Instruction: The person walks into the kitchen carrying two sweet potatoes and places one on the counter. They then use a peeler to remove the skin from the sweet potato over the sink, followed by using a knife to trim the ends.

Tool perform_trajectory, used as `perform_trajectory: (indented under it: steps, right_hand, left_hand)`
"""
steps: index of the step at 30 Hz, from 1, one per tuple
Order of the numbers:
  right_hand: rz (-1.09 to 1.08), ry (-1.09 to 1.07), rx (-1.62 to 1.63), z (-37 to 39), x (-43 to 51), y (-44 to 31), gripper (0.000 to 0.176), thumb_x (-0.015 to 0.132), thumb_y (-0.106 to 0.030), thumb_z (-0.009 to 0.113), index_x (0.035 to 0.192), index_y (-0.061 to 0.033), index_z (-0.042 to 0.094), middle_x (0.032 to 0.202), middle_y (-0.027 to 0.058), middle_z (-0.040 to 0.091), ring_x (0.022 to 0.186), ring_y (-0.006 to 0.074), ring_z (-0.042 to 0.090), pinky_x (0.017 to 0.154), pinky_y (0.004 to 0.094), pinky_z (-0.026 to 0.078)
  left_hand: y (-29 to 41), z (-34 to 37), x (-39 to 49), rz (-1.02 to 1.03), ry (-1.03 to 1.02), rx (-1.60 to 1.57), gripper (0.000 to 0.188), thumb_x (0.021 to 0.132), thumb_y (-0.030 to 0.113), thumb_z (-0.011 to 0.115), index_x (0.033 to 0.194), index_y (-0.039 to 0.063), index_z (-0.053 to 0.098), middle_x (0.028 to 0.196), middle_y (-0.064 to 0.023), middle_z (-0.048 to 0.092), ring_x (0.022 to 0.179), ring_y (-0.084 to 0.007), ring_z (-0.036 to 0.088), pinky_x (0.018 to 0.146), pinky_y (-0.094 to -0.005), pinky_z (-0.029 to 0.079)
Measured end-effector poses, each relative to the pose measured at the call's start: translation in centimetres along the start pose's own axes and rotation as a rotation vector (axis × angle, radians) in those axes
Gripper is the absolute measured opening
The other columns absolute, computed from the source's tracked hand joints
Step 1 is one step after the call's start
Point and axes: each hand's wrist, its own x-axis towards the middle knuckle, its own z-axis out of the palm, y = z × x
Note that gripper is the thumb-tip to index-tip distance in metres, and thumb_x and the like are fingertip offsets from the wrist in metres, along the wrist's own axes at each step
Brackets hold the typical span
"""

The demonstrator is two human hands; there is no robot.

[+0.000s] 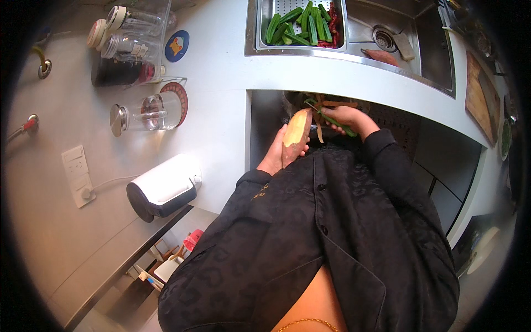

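Note:
My left hand [275, 150] grips a sweet potato [298, 130], held tilted in front of my jacket. Its upper side is peeled to pale yellow flesh, while reddish skin covers the lower end and the right edge. In my right hand [347, 116] is a peeler with a green handle [347, 130], its blade end beside the tip of the sweet potato. Strips of orange-brown peel [338, 103] lie below and beyond my hands, over what looks like a dark bin bag, mostly hidden under the counter.
Cut okra [313, 25] and dark red chillies [333, 25] fill a steel tray at the sink [365, 25]. An unpeeled sweet potato [381, 57] lies by the drain. A glass jug [159, 111] and a white kettle [166, 184] stand left; a cutting board [481, 95] is right.

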Motion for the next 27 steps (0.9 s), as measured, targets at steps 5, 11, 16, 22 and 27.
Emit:
perform_trajectory:
  steps: [5,11,16,22,27]
  right_hand:
    - [0.095,-0.124,0.139,-2.7,-2.1,1.4,0.047,0.097,-0.051,0.042,0.077,-0.0092,0.052,0.052,-0.0056,0.045,0.039,0.0048,0.041,0.035,0.0184,0.034]
    - [-0.089,-0.177,0.121,-1.0,-4.8,0.6,0.048,0.097,-0.053,0.040,0.079,-0.0103,0.052,0.052,-0.0053,0.044,0.039,0.0066,0.041,0.036,0.0207,0.036]
    - [-0.025,-0.090,0.071,-0.2,-4.9,1.4,0.052,0.097,-0.055,0.036,0.080,-0.0090,0.055,0.055,-0.0029,0.047,0.039,0.0061,0.043,0.036,0.0204,0.038]
    - [-0.096,-0.174,0.309,0.8,-5.6,1.6,0.052,0.100,-0.051,0.032,0.086,-0.0069,0.055,0.054,-0.0049,0.046,0.039,0.0051,0.043,0.035,0.0193,0.037]
    - [-0.203,-0.264,0.471,0.9,-6.3,2.3,0.053,0.101,-0.048,0.030,0.088,-0.0055,0.059,0.056,-0.0056,0.048,0.038,0.0046,0.043,0.033,0.0189,0.036]
  left_hand:
    - [0.1,-1.9,-0.2,-0.130,-0.026,-0.356,0.060,0.094,0.054,0.040,0.121,0.001,0.051,0.098,-0.0133,0.059,0.077,-0.0231,0.061,0.058,-0.0284,0.056]
    - [0.1,-1.4,0.0,-0.146,-0.051,-0.423,0.058,0.095,0.051,0.039,0.119,0.000,0.052,0.101,-0.0130,0.058,0.080,-0.0221,0.061,0.061,-0.0280,0.057]
    - [0.8,-0.2,-0.1,-0.142,-0.065,-0.438,0.054,0.093,0.047,0.039,0.117,0.000,0.053,0.100,-0.0112,0.058,0.079,-0.0206,0.060,0.060,-0.0278,0.056]
    - [1.0,0.6,-0.3,-0.141,-0.091,-0.483,0.052,0.092,0.046,0.040,0.118,0.002,0.053,0.100,-0.0107,0.058,0.075,-0.0192,0.058,0.055,-0.0265,0.053]
    - [0.7,1.0,-0.6,-0.163,-0.157,-0.614,0.062,0.091,0.056,0.044,0.124,0.004,0.049,0.102,-0.0105,0.058,0.076,-0.0195,0.058,0.057,-0.0257,0.053]
